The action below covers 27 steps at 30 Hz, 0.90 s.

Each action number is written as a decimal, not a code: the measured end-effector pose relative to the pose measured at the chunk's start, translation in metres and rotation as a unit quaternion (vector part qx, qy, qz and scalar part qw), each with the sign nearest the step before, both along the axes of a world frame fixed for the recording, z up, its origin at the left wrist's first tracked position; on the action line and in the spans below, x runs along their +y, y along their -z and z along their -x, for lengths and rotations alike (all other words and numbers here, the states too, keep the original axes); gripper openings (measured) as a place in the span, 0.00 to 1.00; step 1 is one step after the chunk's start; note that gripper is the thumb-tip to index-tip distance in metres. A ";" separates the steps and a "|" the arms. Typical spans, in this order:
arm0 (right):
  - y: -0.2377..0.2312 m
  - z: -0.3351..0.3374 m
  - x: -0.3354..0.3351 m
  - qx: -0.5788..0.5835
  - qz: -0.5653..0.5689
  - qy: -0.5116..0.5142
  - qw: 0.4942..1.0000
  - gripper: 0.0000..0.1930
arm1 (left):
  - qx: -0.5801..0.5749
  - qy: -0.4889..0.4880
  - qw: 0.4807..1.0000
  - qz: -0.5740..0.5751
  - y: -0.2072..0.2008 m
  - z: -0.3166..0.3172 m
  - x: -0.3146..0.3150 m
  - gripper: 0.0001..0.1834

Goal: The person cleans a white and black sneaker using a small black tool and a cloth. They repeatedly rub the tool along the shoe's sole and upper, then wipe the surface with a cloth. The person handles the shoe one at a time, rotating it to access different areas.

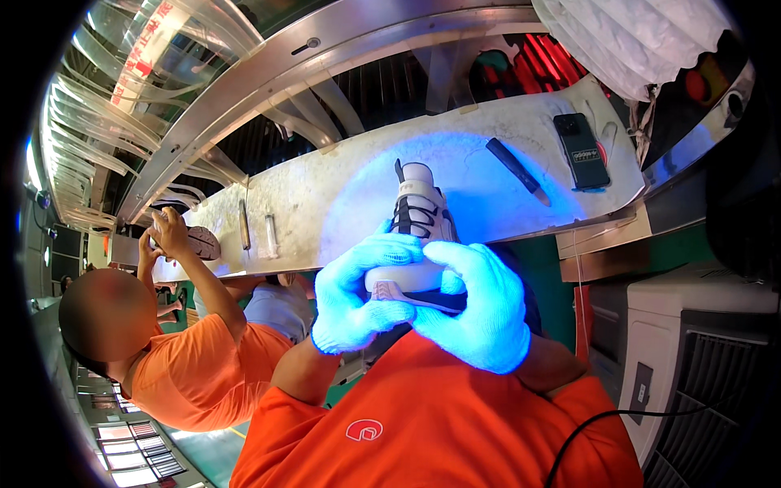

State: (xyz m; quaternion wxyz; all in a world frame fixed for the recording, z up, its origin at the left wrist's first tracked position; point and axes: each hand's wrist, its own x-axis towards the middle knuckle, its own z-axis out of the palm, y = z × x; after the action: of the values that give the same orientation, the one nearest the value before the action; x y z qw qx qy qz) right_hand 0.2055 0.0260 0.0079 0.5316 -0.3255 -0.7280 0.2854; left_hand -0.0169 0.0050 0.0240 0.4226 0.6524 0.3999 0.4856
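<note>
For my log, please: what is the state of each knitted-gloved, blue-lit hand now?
Left hand: closed, holding the white and black laced shoe.
Right hand: closed, holding the same shoe.

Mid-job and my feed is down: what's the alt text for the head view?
A left hand and right hand, both gloved and lit blue, grip a pale sneaker over a worktable. A dark slim tool and a phone lie on its right; at left, an orange-shirted co-worker handles another shoe.
</note>
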 end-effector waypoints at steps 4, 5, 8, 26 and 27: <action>0.008 0.004 0.008 0.011 -0.037 0.004 0.999 0.38 | -0.019 -0.006 1.000 0.009 0.006 0.004 0.000 0.31; 0.010 0.005 0.009 0.013 -0.041 0.004 0.999 0.38 | -0.029 -0.003 0.999 0.014 0.006 0.005 0.001 0.31; 0.013 0.007 0.012 0.021 -0.011 -0.017 1.000 0.35 | -0.032 0.011 0.999 0.015 0.007 0.012 0.004 0.31; 0.029 0.039 0.023 0.033 -0.051 -0.004 0.998 0.38 | -0.054 -0.072 0.971 0.219 -0.031 0.010 0.005 0.27; 0.028 0.042 0.024 0.044 -0.054 0.002 0.998 0.38 | -0.038 -0.070 0.975 0.208 -0.030 0.014 0.006 0.27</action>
State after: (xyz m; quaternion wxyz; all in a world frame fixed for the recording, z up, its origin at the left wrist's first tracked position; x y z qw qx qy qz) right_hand 0.1640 0.0496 -0.0205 0.5808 -0.2847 -0.7174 0.2585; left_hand -0.0311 0.0109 0.0537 0.5293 0.5015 0.5205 0.4443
